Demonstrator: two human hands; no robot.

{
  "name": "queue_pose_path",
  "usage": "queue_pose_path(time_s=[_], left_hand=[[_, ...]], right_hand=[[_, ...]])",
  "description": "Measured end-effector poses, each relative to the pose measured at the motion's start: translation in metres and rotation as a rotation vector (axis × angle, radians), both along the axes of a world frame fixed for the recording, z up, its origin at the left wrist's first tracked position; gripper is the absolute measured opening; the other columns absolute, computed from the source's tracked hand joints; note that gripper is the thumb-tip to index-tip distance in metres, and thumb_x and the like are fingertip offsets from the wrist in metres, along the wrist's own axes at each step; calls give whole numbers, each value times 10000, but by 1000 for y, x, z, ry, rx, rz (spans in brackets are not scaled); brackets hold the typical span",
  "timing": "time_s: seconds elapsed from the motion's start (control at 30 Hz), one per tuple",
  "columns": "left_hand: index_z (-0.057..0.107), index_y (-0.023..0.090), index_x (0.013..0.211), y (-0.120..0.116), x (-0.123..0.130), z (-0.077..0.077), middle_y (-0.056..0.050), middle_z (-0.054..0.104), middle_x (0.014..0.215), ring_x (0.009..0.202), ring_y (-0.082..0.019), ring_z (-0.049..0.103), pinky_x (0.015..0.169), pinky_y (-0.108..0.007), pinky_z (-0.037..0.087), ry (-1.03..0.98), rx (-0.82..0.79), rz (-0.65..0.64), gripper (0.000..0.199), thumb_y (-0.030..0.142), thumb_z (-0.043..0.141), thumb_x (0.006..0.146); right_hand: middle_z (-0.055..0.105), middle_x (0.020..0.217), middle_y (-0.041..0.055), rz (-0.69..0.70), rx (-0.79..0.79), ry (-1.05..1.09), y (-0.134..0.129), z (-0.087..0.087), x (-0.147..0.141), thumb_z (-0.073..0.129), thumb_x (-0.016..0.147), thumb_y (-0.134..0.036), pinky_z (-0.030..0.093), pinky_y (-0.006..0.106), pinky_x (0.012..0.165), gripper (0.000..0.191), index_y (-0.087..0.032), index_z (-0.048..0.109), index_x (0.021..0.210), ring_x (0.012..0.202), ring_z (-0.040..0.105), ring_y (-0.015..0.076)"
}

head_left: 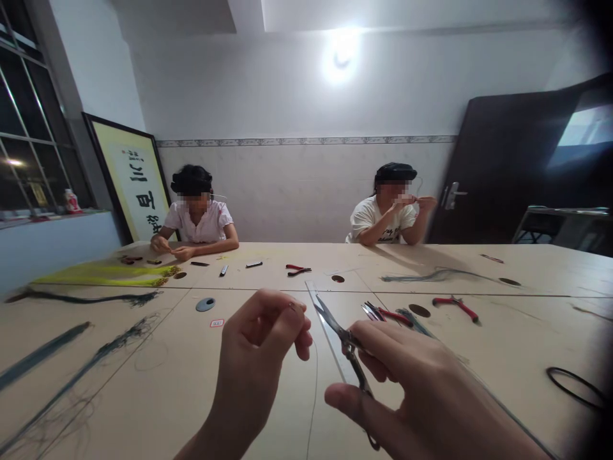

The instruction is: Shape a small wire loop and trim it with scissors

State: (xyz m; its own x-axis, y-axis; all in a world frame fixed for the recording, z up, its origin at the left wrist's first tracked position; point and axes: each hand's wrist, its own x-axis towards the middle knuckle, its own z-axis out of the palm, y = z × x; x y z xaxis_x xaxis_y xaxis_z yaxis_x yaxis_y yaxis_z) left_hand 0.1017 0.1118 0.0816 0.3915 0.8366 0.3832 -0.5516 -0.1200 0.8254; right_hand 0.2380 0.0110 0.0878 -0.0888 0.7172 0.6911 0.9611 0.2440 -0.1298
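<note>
My right hand [397,377] holds a small pair of metal scissors [335,326], with the thumb and fingers about the handles. Their blades point up and left, slightly apart, close to the fingertips of my left hand [268,351]. That left hand is closed, its thumb and forefinger pinching the end of a thin cord. Below the fingers a fine length of cord [314,390] hangs toward the near edge of the view. The tiny tip between the fingertips is too small to make out. Behind the scissors a clear ruler [330,338] lies on the table.
Red-handled pliers [297,271] lie in mid-table; more red-handled pliers [456,308] are at right. Bundles of dark cord [110,348] and yellow-green cord [105,275] spread left. A black ring [575,387] lies far right. Two people [198,217] [387,214] sit opposite, hands raised or on the table.
</note>
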Motion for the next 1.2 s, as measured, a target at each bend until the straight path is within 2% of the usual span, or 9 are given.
queue_pose_path(time_s=[0.13,0.27,0.4,0.57,0.77,1.03,1.2], left_hand=[[685,209,644,-2,-1,2,62,634,535,471,-54,574,475,-109,486,6,21,7,132,147,703,760],[683,215,619,-4,0,4,65,633,535,464,-53,573,461,-108,485,-6,37,18,150,114,696,730],[683,228,631,-3,1,3,66,640,556,477,-62,588,468,-120,497,10,68,25,172,92,678,735],[681,239,634,-4,1,0,64,647,551,487,-70,601,475,-127,502,36,100,16,177,105,673,749],[688,247,624,-3,1,2,82,645,525,464,-50,599,462,-96,491,34,93,12,208,71,678,734],[697,260,626,-4,0,1,97,644,517,466,-33,600,481,-73,491,40,87,-23,222,75,684,748],[695,263,633,-3,1,1,100,652,542,481,-31,601,489,-71,490,42,95,-30,234,70,671,761]], right_hand=[[520,566,-53,12,-54,-5,-1,0,-1,741,762,-396,416,216,394,332,-231,461,692,448,499,116],[512,533,-65,6,-28,4,-3,0,-4,783,722,-427,396,203,366,391,-233,448,666,412,485,104],[504,499,-63,10,15,-2,-4,-1,-5,665,823,-496,382,199,336,367,-234,459,670,375,475,102],[524,498,-56,-7,18,3,-6,-1,-4,620,856,-518,393,191,321,377,-237,472,652,369,494,103],[497,488,-49,-25,40,-49,-4,-2,-5,438,928,-602,383,201,328,462,-235,445,648,366,472,106],[506,503,-54,1,4,-37,-4,-4,-2,465,938,-551,380,212,349,423,-240,410,656,393,495,112],[519,516,-69,-4,5,-46,-5,-5,0,637,860,-456,386,221,349,346,-242,437,676,392,496,114]])
